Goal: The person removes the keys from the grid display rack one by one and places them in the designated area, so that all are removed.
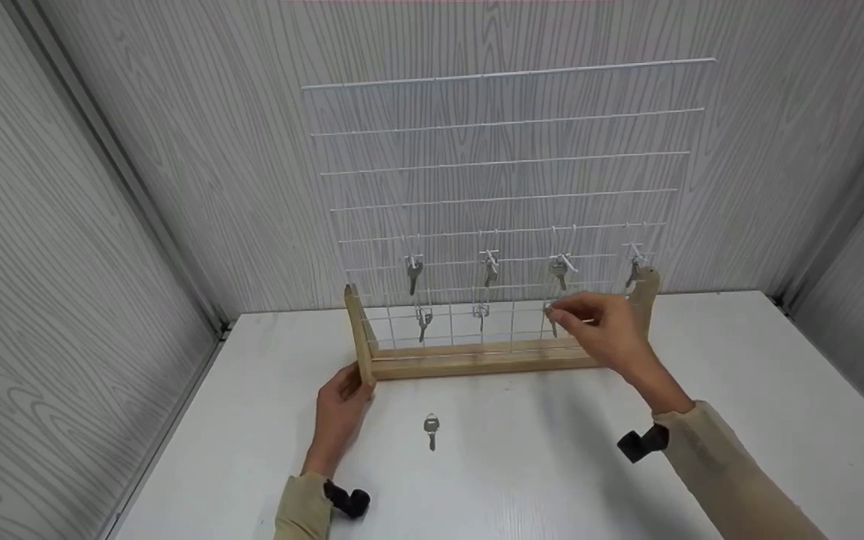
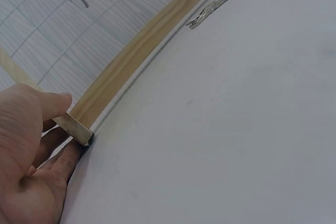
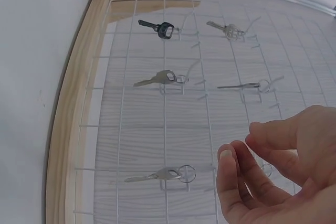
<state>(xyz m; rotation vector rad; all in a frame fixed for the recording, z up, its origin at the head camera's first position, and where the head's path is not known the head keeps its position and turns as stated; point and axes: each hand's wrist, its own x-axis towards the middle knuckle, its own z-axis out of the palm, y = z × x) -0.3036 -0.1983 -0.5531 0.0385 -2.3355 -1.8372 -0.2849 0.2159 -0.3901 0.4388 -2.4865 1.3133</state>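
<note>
My left hand [image 1: 340, 405] grips the left end of the rack's wooden base [image 1: 477, 366], with the thumb on the wood's edge in the left wrist view. My right hand [image 1: 604, 330] is raised at the right part of the white wire grid [image 1: 453, 326], its fingers bent and the thumb apart from them. Beside its fingertips a silver key [image 3: 157, 175] hangs by a ring from a hook in the lower row; the right wrist view shows a gap between fingers and ring. Another key [image 1: 432, 431] lies on the table before the base.
Several more keys hang on hooks, among them an upper-row key [image 1: 414, 276] and a lower-row key [image 1: 424, 324]. The grid leans up towards the grey wood-patterned back wall [image 1: 214, 150]. A white table [image 1: 507, 457] lies under the rack, with panels on both sides.
</note>
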